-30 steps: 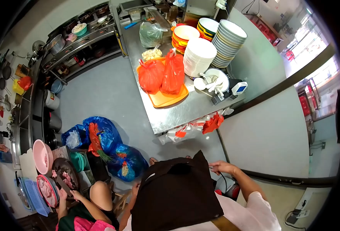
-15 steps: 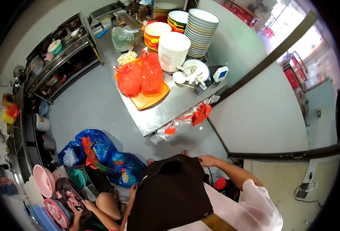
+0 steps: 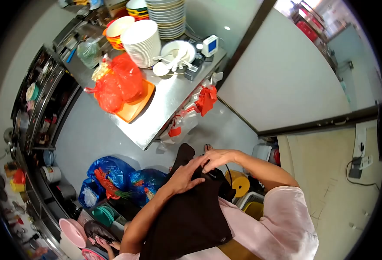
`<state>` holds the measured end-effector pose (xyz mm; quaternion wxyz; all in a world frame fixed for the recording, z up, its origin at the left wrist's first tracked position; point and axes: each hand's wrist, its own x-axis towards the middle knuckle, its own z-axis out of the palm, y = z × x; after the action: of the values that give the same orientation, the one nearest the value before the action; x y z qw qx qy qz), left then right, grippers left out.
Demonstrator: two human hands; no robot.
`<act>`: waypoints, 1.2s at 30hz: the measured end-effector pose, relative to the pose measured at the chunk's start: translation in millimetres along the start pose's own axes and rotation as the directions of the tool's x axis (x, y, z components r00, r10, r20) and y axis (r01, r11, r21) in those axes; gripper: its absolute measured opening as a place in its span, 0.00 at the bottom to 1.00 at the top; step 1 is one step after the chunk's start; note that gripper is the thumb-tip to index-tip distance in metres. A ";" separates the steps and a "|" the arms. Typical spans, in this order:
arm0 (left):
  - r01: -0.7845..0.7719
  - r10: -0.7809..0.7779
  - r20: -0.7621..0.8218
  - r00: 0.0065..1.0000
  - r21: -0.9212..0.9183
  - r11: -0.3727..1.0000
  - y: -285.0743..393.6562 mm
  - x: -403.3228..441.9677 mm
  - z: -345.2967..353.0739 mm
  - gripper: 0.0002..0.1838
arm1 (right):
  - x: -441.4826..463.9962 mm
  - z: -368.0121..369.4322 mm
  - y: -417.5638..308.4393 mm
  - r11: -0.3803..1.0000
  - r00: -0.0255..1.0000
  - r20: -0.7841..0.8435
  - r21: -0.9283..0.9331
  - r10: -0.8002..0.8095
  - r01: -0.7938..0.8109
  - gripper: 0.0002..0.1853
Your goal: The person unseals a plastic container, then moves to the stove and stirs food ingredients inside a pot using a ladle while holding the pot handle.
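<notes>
A dark brown apron (image 3: pixel 186 216) hangs down my front over a pale pink shirt (image 3: pixel 282 212). My left hand (image 3: pixel 184 177) lies across the upper part of the cloth, fingers stretched and thumb apart. Its fingertips meet my right hand (image 3: pixel 217 159), whose fingers are bent down at the bunched edge of the apron; part of that grip is hidden. A dark strip of cloth sticks out beyond my left hand towards the floor.
Ahead stands a steel table (image 3: pixel 156 104) with red bags (image 3: pixel 128 78) on an orange tray (image 3: pixel 143 102) and stacked white bowls (image 3: pixel 141 43). Blue bags (image 3: pixel 111 169) lie on the floor at left. Another person's hands (image 3: pixel 108 245) work near a pink basin (image 3: pixel 73 232). A yellow container (image 3: pixel 238 184) stands at right.
Both hands have moved from the apron's sides to meet at its front. The cloth is now bunched and folded there. The view has shifted, with the table now further left.
</notes>
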<state>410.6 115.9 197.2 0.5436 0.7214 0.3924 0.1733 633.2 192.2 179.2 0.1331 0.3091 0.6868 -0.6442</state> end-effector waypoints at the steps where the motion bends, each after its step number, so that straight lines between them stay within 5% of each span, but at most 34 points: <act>1: 0.117 -0.111 0.138 0.984 -0.039 0.992 6.7 -3.7 -7.4 0.29 | -17.2 -4.2 -6.4 1.000 1.000 0.006 -0.009 0.004 -0.004 0.17; 2: 0.243 -0.217 0.275 0.937 -0.064 0.968 8.7 -9.8 -10.7 0.27 | -33.9 -2.4 -9.1 1.000 1.000 0.020 -0.015 0.011 -0.011 0.17; 3: 0.186 -0.180 0.263 0.948 0.004 0.983 3.7 -17.8 -7.6 0.24 | -51.0 0.3 -6.7 0.999 1.000 0.002 -0.035 -0.023 0.023 0.17; 7: 0.073 -0.109 0.227 0.968 0.160 0.984 21.0 -29.9 -25.5 0.11 | -110.8 1.6 -27.2 0.939 0.956 0.063 -0.219 0.287 -0.267 0.17; 12: -0.007 -0.012 0.146 0.989 0.129 0.992 32.3 -33.9 -33.7 0.08 | -125.1 17.2 57.8 0.859 0.926 0.077 0.350 0.370 -0.373 0.17; 15: -0.054 0.048 0.087 0.995 0.065 0.996 26.4 -36.9 -30.6 0.07 | -118.5 28.6 87.6 0.924 0.869 -0.314 0.131 0.383 -0.360 0.19; 16: -0.027 0.022 0.102 0.995 0.052 0.998 29.2 -36.5 -33.4 0.07 | -115.3 30.8 81.3 0.954 0.892 -0.387 -0.084 0.234 -0.287 0.21; 20: -0.020 0.019 0.085 0.996 0.010 1.000 29.5 -32.1 -26.0 0.09 | -66.6 19.1 79.1 0.983 0.969 -0.178 0.084 0.174 -0.161 0.23; 22: 0.182 -0.171 0.098 0.980 -0.114 0.977 38.4 -27.1 -21.2 0.10 | -41.7 8.9 91.1 0.975 0.976 0.040 0.045 0.215 -0.217 0.22; 25: 0.366 -0.361 0.071 0.930 -0.073 0.928 48.2 -14.3 -15.8 0.13 | -23.1 27.9 118.0 0.997 0.998 0.012 0.053 0.059 -0.060 0.21; 26: 0.408 -0.406 0.044 0.913 -0.026 0.913 50.1 -7.8 -13.8 0.14 | -19.6 32.3 126.3 0.997 0.999 -0.047 -0.071 0.014 -0.017 0.19; 29: 0.345 -0.349 -0.039 0.936 -0.085 0.935 48.1 4.5 1.5 0.14 | -31.7 35.6 138.4 0.999 0.996 -0.084 -0.036 0.026 -0.029 0.17; 36: 0.334 -0.331 0.083 0.940 -0.027 0.942 66.5 31.9 1.6 0.12 | -93.7 28.0 138.5 0.984 0.994 0.047 0.149 0.096 -0.102 0.17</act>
<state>456.9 132.2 252.3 0.5943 0.6397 0.4837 0.0593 782.2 138.4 118.7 0.1546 0.3392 0.6171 -0.6930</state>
